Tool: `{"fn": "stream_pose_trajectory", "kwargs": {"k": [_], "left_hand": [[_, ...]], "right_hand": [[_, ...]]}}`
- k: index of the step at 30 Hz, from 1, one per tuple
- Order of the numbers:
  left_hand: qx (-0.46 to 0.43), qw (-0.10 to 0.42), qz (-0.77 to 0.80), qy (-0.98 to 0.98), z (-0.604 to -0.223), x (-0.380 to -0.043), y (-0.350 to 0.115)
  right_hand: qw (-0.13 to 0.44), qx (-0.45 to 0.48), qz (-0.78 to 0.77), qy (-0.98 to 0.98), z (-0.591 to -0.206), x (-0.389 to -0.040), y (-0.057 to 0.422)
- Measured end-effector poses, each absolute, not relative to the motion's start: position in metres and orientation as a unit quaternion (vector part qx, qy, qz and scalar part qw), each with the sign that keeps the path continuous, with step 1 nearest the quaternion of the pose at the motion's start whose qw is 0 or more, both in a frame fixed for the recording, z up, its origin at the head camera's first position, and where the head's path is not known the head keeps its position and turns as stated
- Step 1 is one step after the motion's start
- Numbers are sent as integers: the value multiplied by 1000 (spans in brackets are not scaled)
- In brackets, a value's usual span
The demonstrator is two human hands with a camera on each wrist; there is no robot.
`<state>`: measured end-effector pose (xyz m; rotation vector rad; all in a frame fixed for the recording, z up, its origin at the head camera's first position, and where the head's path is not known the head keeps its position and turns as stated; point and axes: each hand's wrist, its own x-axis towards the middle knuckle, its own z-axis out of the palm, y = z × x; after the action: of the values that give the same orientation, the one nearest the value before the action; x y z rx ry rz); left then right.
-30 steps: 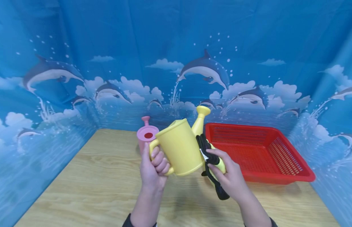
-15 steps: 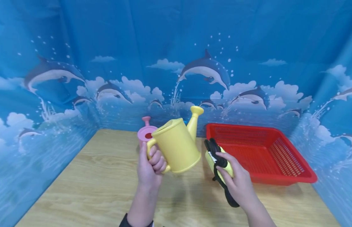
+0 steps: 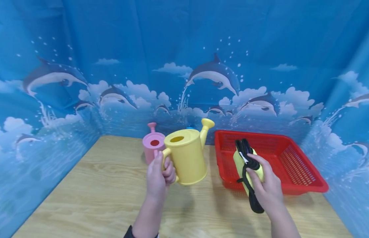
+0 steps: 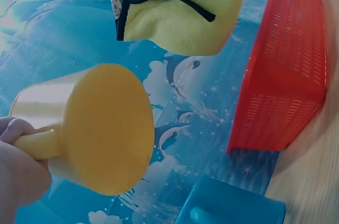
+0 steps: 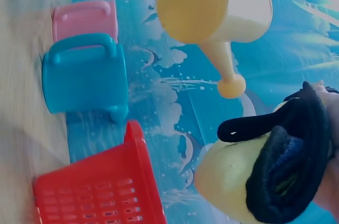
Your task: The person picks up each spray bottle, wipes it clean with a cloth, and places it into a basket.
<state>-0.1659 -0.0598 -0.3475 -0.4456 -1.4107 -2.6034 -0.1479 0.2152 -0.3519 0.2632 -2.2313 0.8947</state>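
Observation:
In the head view my left hand (image 3: pixel 160 175) grips the handle of a yellow watering can (image 3: pixel 188 162), held above the table with its spout up to the right and its top opening showing. My right hand (image 3: pixel 267 185) pinches a folded yellow cloth item (image 3: pixel 239 162) with black edging and straps and a small white tag. It hangs in the air before the near left part of the red basket (image 3: pixel 291 189). The can and the cloth are apart. In the right wrist view the cloth (image 5: pixel 228 176) looks bulky; its exact kind cannot be told.
A pink watering can (image 3: pixel 150 152) stands at the back of the wooden table (image 3: pixel 92 188). Beside it is a blue watering can (image 5: pixel 85 81), nearly hidden behind the yellow one in the head view. A blue dolphin-printed curtain (image 3: pixel 142 39) surrounds the table.
My right hand has carried the yellow-and-black cloth right, away from the yellow can to the front of the basket. The yellow can has turned more upright in my left hand.

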Motion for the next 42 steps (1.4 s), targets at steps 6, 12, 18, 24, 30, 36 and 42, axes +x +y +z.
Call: {"fn": "stream_pose_trajectory", "kwargs": {"k": [6, 12, 18, 24, 30, 36, 42], "left_hand": [[-126, 125, -822, -541, -349, -164, -56], [-171, 249, -700, -647, -357, -164, -51], [-253, 452, -507, -689, -366, -172, -47], [-280, 492, -436, -699, -367, -174, -44], [-294, 515, -382, -709, -367, -174, -44], [-317, 546, -323, -705, -367, -177, -45], [-315, 553, -302, -710, -366, -177, -45]], "right_hand": [[347, 86, 361, -861, -350, -149, 218], [341, 66, 364, -864, -350, -148, 220], [329, 39, 376, -865, -350, -147, 222], [333, 40, 369, -867, -349, -146, 225], [345, 42, 366, -863, -350, -145, 224], [347, 44, 363, -863, -348, -145, 224], [345, 32, 363, -865, -347, -145, 225]]}}
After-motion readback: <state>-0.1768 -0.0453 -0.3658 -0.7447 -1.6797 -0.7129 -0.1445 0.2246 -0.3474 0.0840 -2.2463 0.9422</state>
